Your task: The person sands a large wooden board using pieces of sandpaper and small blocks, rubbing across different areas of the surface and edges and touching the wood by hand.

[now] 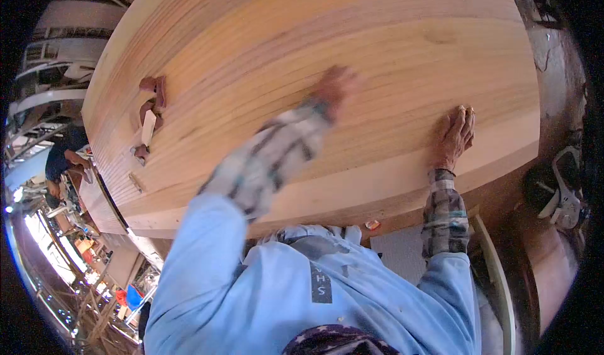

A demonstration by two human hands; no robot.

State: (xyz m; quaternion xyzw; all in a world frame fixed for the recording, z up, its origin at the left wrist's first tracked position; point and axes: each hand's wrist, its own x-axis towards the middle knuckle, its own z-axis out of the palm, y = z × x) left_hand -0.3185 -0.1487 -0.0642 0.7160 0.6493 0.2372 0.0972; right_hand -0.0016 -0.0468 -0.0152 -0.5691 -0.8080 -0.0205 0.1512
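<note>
A broad panel of pale, striped wood [352, 141] fills most of the head view in front of me. Over its middle is my left hand [336, 89], its fingers smeared by motion, so whether it holds anything cannot be made out. My right hand [456, 136] rests on the panel near the right end, fingers close together and lying along the wood, with nothing visible in it. Toward the left end lie crumpled reddish-brown pieces [153, 92] that look like sandpaper, with a small pale wood block [148, 127] among them.
A small wood strip [135, 182] lies near the panel's left edge. Another person [63, 166] bends over a separate board at far left. A pale metal tool or clamp [563, 191] sits at far right. Stacked curved parts [53, 97] stand behind on the left.
</note>
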